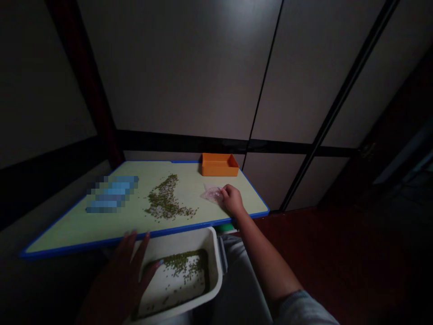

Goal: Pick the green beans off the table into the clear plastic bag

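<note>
Small green beans [164,201] lie scattered in a patch on the pale yellow tabletop with a blue edge. To their right, my right hand [232,199] pinches the edge of a clear, pinkish plastic bag [212,193] lying on the table. My left hand [125,271] is dark and spread over the left side of a white bin [216,266], its fingers apart and holding nothing. More green beans [184,262] lie in the bin, mostly along its far and right sides. The bin sits below the table's front edge.
An orange open box [219,165] stands at the table's back right. A blurred blue item [113,194] lies on the left of the table [84,234]. Behind are pale cabinet panels [186,67]. Something green [226,227] shows under the front edge.
</note>
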Motion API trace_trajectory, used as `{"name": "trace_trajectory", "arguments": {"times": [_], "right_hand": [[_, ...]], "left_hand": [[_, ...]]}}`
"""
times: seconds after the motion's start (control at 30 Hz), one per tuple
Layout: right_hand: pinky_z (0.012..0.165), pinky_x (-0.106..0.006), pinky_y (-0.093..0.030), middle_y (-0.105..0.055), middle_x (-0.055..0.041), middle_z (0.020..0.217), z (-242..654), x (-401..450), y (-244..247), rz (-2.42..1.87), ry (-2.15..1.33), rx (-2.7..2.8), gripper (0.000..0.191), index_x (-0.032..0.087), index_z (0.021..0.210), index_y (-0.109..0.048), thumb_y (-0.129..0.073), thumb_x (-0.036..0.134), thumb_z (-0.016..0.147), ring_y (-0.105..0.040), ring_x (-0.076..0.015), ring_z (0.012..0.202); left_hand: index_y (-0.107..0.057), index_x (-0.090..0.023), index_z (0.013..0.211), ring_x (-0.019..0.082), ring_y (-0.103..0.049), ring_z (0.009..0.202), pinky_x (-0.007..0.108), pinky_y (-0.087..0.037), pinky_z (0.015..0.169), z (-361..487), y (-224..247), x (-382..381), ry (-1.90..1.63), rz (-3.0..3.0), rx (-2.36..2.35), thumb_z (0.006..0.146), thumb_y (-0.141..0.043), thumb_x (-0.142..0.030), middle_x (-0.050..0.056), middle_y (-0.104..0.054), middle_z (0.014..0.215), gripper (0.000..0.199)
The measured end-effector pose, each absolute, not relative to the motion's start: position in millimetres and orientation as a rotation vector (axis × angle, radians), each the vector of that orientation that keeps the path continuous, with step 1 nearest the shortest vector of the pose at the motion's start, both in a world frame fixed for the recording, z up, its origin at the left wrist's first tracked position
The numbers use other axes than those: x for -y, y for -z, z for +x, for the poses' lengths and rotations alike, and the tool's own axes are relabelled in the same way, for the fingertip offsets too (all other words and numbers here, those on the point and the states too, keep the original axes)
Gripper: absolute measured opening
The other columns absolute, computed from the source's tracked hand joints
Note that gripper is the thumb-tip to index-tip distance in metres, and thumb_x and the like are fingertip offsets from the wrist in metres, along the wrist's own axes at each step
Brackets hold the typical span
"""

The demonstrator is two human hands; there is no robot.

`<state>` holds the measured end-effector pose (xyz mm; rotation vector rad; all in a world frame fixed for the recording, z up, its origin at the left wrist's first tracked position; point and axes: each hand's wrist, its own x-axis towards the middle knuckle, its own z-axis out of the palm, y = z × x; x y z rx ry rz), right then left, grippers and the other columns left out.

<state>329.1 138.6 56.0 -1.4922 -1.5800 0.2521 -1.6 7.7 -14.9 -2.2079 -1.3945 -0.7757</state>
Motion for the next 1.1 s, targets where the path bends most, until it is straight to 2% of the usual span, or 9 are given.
{"name": "trace_trajectory", "arguments": {"times": [0.1,0.13,0.2,0.27,0.43,0.53,0.73,0.87,1.1], "right_hand": [[0.06,-0.022,-0.033,-0.057,0.0014,0.061,329.6,-137.0,-55.6,-1.432,-0.312,1.561,0.03,0.018,0.067,-0.054,-0.048,0.038,0.09,-0.05,-0.0131,0.061],[0.06,-0.023,-0.033,-0.055,0.0021,0.059,329.9,-136.1,-55.8,-1.419,-0.323,1.548,0.031,0.019,0.067,-0.053,-0.047,0.039,0.089,-0.049,-0.0132,0.06],[0.059,-0.023,-0.032,-0.052,0.0028,0.058,331.0,-134.8,-55.9,-1.383,-0.334,1.549,0.032,0.019,0.066,-0.051,-0.046,0.04,0.089,-0.048,-0.0133,0.059],[0.059,-0.024,-0.032,-0.052,0.0022,0.059,332.5,-134.4,-55.2,-1.356,-0.335,1.545,0.032,0.019,0.065,-0.051,-0.046,0.041,0.088,-0.047,-0.0134,0.059],[0.057,-0.025,-0.033,-0.054,0.0005,0.058,335.3,-137.2,-50.6,-1.323,-0.385,1.512,0.038,0.018,0.063,-0.052,-0.047,0.048,0.086,-0.047,-0.0139,0.057],[0.057,-0.026,-0.034,-0.054,0.0002,0.056,335.1,-139.9,-47.7,-1.287,-0.425,1.473,0.039,0.019,0.062,-0.052,-0.05,0.051,0.084,-0.047,-0.0141,0.055],[0.054,-0.027,-0.034,-0.053,0.0001,0.053,336.6,-143.2,-43.6,-1.238,-0.436,1.458,0.043,0.02,0.059,-0.053,-0.052,0.055,0.083,-0.046,-0.0148,0.053],[0.054,-0.027,-0.034,-0.051,0.0013,0.052,338.0,-143.9,-41.4,-1.223,-0.45,1.456,0.043,0.02,0.06,-0.053,-0.052,0.055,0.083,-0.047,-0.015,0.053],[0.054,-0.027,-0.035,-0.051,0.0016,0.052,336.6,-144.9,-40.8,-1.172,-0.484,1.421,0.042,0.02,0.06,-0.053,-0.053,0.055,0.083,-0.047,-0.0145,0.053]], "left_hand": [[-0.046,-0.014,0.14,0.036,-0.037,0.141,0.053,-0.045,0.102,6.9,7.7,-0.5,0.705,-2.125,1.494,0.088,-0.046,-0.043,0.024,-0.045,0.147,0.06],[-0.05,-0.012,0.137,0.038,-0.038,0.14,0.056,-0.044,0.102,10.9,3.4,2.9,0.661,-2.103,1.53,0.087,-0.048,-0.042,0.026,-0.045,0.147,0.059],[-0.049,-0.011,0.138,0.041,-0.037,0.14,0.067,-0.036,0.104,19.5,-6.4,10.2,0.502,-2.098,1.642,0.083,-0.051,-0.035,0.027,-0.04,0.15,0.06],[-0.048,-0.009,0.139,0.042,-0.035,0.141,0.071,-0.027,0.107,27.1,-15.1,16.6,0.421,-2.102,1.719,0.079,-0.054,-0.03,0.028,-0.038,0.15,0.063],[-0.04,-0.016,0.145,0.035,-0.028,0.146,0.066,-0.02,0.114,35.2,-22.4,22.8,0.412,-2.104,1.809,0.08,-0.054,-0.03,0.021,-0.032,0.155,0.068],[-0.042,-0.016,0.144,0.036,-0.032,0.144,0.065,-0.027,0.111,34.6,-22.3,19.9,0.45,-2.104,1.863,0.081,-0.056,-0.032,0.022,-0.035,0.154,0.067],[-0.054,-0.019,0.135,0.033,-0.043,0.138,0.053,-0.043,0.104,28.8,-27.9,13.9,0.59,-2.133,1.873,0.083,-0.055,-0.038,0.018,-0.048,0.147,0.056],[-0.059,-0.019,0.129,0.029,-0.053,0.13,0.047,-0.045,0.103,25.7,-33.6,12.1,0.697,-2.142,1.808,0.085,-0.052,-0.039,0.015,-0.057,0.14,0.049],[-0.066,-0.019,0.119,0.029,-0.063,0.115,0.047,-0.046,0.1,17.5,-37.3,5.6,0.831,-2.11,1.762,0.087,-0.045,-0.043,0.015,-0.069,0.121,0.045]]}}
